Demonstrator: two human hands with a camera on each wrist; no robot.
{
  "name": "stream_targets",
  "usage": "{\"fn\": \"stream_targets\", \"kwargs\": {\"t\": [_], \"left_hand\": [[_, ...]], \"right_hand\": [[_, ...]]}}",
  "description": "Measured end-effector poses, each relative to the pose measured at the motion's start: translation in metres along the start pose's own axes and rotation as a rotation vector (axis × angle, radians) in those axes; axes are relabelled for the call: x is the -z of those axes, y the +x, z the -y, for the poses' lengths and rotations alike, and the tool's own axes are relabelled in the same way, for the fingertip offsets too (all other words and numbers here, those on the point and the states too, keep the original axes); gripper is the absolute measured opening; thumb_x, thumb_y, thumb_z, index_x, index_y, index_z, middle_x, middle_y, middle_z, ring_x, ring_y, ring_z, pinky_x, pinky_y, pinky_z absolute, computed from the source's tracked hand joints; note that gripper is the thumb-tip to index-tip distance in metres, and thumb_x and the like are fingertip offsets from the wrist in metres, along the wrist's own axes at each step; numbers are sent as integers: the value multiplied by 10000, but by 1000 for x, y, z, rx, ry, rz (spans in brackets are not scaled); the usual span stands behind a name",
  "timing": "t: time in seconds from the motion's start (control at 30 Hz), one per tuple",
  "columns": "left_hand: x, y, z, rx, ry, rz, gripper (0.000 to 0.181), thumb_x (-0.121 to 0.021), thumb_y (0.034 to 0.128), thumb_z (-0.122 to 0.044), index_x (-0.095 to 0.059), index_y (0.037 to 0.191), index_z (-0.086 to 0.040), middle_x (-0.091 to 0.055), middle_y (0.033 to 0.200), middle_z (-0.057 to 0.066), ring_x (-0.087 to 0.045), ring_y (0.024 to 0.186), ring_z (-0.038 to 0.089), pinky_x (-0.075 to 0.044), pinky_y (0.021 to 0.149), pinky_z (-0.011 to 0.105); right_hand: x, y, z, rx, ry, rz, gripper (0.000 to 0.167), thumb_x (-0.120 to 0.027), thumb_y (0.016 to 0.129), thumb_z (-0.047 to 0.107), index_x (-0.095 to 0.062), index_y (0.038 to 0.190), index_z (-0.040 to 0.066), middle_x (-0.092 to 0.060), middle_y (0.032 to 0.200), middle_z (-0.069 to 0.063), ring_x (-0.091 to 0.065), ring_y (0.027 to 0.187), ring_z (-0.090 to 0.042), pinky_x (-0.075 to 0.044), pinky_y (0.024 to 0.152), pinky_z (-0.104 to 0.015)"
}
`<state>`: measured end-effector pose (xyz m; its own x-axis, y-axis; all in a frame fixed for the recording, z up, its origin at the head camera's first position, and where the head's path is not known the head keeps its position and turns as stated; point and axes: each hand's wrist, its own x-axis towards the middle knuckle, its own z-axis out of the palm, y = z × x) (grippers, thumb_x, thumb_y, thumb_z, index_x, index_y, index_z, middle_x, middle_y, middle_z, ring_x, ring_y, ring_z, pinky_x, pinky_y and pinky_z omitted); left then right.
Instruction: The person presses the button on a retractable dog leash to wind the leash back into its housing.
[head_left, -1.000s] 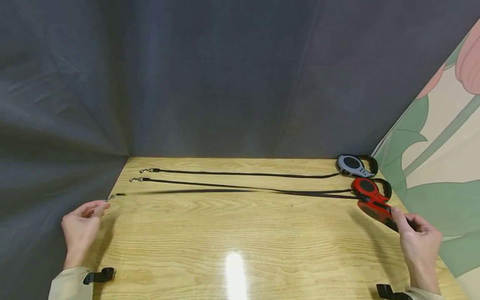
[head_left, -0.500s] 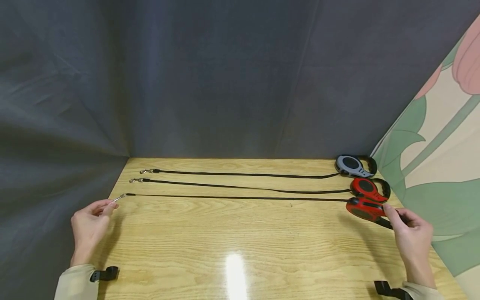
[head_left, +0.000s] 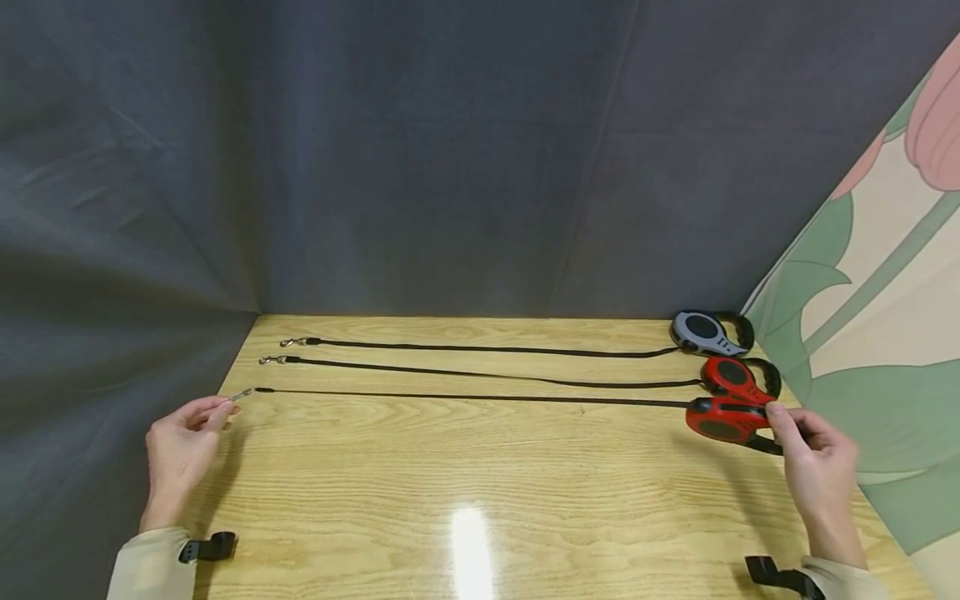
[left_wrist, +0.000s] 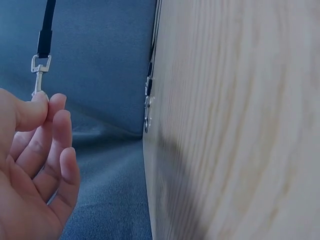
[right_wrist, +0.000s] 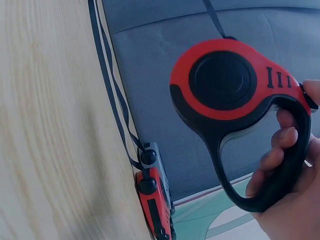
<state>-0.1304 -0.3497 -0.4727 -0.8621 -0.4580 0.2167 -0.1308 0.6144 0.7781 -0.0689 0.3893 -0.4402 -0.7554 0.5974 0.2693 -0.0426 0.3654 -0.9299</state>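
Between thumb and fingertips my left hand (head_left: 183, 450) pinches a silver snap hook (left_wrist: 40, 75) at the end of a black leash strap (head_left: 465, 397). That strap runs taut above the table to a red and black retractable leash (right_wrist: 225, 80). My right hand (head_left: 821, 475) grips this leash by its black loop handle, fingers curled through the loop and thumb at the top by the button. Both hands hold it raised off the wood. Behind it lie a second red retractable leash (head_left: 731, 377) and a grey one (head_left: 702, 331), their straps stretched leftward across the table.
The two lying leashes end in silver snap hooks (head_left: 273, 360) near the table's left edge. A dark grey cloth (head_left: 450, 167) rises behind and at the left of the wooden table (head_left: 375, 500). At right hangs a flower-patterned cloth (head_left: 900, 333).
The held strap, blurred and swinging a second ago, is now straight and still. Both hands have moved inward, the left one rightward and the right one leftward with the red leash.
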Motion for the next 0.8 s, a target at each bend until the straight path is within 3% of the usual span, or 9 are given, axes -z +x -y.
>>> {"fn": "stream_targets", "kwargs": {"t": [0.23,0.43,0.8], "left_hand": [[-3,-1,-2,-84,-29,14,174,-754,994,-130,-786,1067,25,-556,720,-466,-575,647,-184,-449,574,102],[-3,-1,-1,-97,-12,20,163,-745,999,-127,-783,1064,18,-551,729,-467,-566,652,-172,-432,571,114],[-1,-4,-2,-150,-33,85,161,-714,1028,-128,-765,1084,14,-596,796,-429,-583,708,-132,-456,615,113]], "right_hand": [[-9,-2,3,108,-28,57,293,-660,1047,92,-631,775,-15,-471,588,126,-358,555,-91,-283,525,-260],[-14,-4,1,131,-22,85,298,-659,1043,65,-601,791,-83,-448,592,115,-353,559,-104,-286,529,-265],[-16,-9,-1,142,-26,88,234,-673,1026,48,-674,819,-60,-460,575,116,-363,540,-94,-302,519,-258]]}}
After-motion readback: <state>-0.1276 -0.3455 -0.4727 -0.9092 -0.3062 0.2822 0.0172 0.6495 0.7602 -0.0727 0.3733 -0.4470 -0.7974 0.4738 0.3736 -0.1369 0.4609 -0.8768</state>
